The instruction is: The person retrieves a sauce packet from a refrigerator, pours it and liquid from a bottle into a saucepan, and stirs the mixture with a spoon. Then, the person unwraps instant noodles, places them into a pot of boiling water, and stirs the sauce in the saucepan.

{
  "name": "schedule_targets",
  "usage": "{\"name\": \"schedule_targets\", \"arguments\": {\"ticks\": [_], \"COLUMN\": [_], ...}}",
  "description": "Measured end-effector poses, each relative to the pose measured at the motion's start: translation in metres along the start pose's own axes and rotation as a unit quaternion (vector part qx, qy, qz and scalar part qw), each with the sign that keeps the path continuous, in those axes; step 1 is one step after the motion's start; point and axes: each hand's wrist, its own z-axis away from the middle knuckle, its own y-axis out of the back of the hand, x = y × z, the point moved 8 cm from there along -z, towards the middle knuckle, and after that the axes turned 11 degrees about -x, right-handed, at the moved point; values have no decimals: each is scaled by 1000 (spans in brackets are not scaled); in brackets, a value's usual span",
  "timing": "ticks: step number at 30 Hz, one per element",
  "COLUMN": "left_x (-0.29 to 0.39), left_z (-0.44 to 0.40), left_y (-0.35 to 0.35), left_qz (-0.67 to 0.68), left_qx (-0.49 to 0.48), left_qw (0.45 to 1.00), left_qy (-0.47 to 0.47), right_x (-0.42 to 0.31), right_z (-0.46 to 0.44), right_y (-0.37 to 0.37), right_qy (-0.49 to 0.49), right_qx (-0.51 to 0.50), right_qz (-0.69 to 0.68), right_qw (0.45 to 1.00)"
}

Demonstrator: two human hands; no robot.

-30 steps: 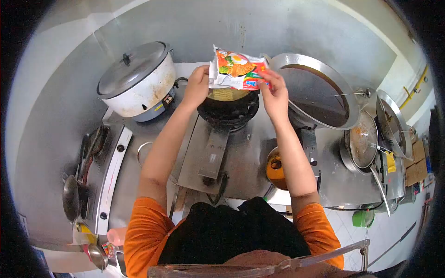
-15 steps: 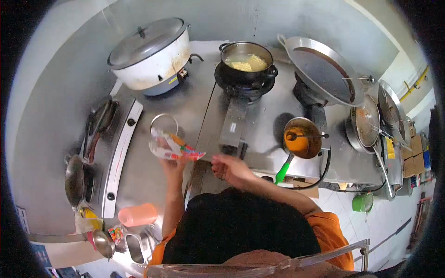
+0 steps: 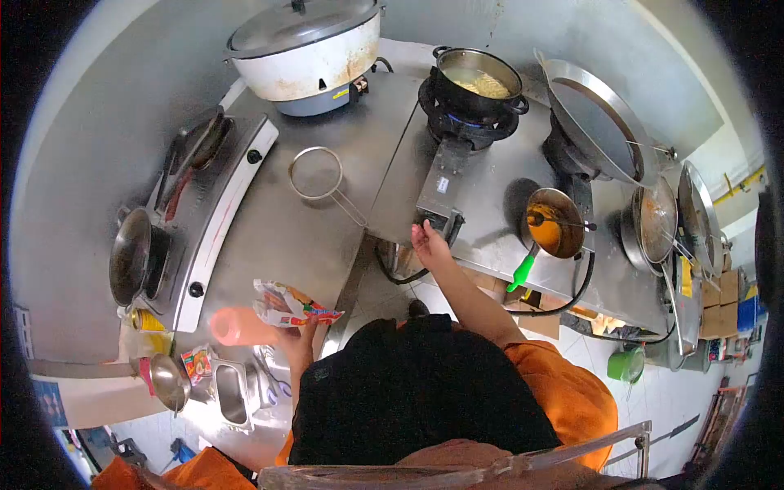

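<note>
My left hand is closed on a crumpled instant noodle packet, white with red and orange print, low over the left counter. My right hand reaches forward, fingers pinched at the control knob on the front of the burner. On that burner stands a black pot with pale noodles in liquid. A bit of blue shows under the pot. Between the hands, further back, a wire strainer lies on the steel counter.
A rice cooker stands at the back left. To the right are a large wok and a green-handled saucepan with orange contents. A pink container and a steel tray sit at the lower left.
My right hand has moved forward from near my body to the burner knob. My left hand has drawn the packet back toward me, uncovering the strainer. The view has shifted.
</note>
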Motion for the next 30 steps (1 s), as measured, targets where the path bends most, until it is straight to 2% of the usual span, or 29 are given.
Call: {"name": "schedule_targets", "arguments": {"ticks": [5,6,9,10,16,22,28,30], "left_x": [10,5,5,3,10,5,0,20], "left_z": [5,4,1,-2,-9,-16,-18,-13], "left_y": [0,4,4,4,-8,-3,-2,-17], "left_qz": [2,15,-7,7,-7,-58,-35,-20], "left_qx": [10,20,8,-6,17,-2,0,13], "left_qw": [1000,1000,1000,1000,999,998,999,1000], "left_qy": [0,4,-10,8,40,-5,24,-16], "right_x": [1,4,2,1,0,2,0,0], "right_z": [-27,-26,-27,-8,-18,-20,-23,-22], "right_y": [16,20,25,11,19,26,27,27], "right_qy": [37,35,46,31,34,45,84,94], "right_qx": [-24,0,3,32,17,68,73,82], "right_qz": [-18,-68,-35,-42,-22,0,20,26], "right_qw": [999,997,998,998,999,997,994,992]}}
